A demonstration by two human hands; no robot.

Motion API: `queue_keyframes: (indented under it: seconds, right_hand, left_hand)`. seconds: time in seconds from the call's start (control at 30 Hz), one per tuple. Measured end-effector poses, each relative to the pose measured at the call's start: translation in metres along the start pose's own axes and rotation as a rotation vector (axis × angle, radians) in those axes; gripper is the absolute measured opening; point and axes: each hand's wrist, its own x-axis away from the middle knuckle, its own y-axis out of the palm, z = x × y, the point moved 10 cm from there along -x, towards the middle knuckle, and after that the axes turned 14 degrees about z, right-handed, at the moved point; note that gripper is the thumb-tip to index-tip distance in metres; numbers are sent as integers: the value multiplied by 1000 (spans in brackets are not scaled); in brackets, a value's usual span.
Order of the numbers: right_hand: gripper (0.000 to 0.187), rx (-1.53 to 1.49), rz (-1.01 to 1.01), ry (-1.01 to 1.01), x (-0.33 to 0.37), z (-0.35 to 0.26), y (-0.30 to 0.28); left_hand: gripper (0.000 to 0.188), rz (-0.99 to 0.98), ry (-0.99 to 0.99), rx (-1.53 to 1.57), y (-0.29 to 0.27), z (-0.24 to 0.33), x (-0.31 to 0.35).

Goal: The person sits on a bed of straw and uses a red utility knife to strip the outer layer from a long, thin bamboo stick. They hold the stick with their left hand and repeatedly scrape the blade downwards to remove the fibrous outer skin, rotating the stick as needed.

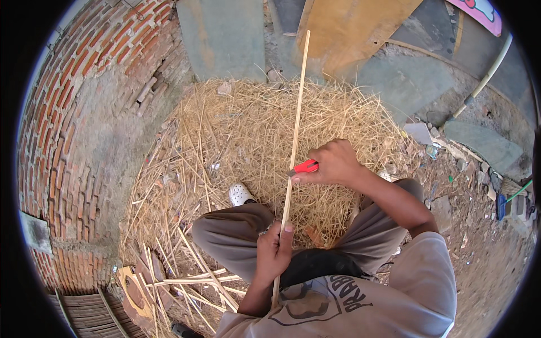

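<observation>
Your grey shirt (394, 293) fills the near edge, knees spread over a wide heap of straw-like shavings (242, 129). Left hand (274, 250), near and centre, has its grip clamped around the lower part of a long thin bamboo strip (297, 112), thumb laid up along it. The strip runs from your chest far out over the heap toward slabs leaning at the far side. Right hand (333, 163) is closed on a red-handled knife (306, 167), blade end meeting the strip about midway up. Step in hand looks like shaving the strip thin. Next move likely calls for a steady, shallow blade angle, with the left hand holding the strip from twisting. More split strips (197, 270) lie near left, and a brick wall (73, 112) curves along the left.
</observation>
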Motion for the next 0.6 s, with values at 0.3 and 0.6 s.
queue_keyframes:
  seconds: [0.3, 0.6]
  right_hand:
    - [69, 10, 35, -101, -5, -15, -1]
    - [77, 218, 67, 341, -27, 107, -22]
  left_hand:
    - [30, 48, 36, -119, -11, 0, 10]
    - [21, -91, 41, -187, -4, 12, 52]
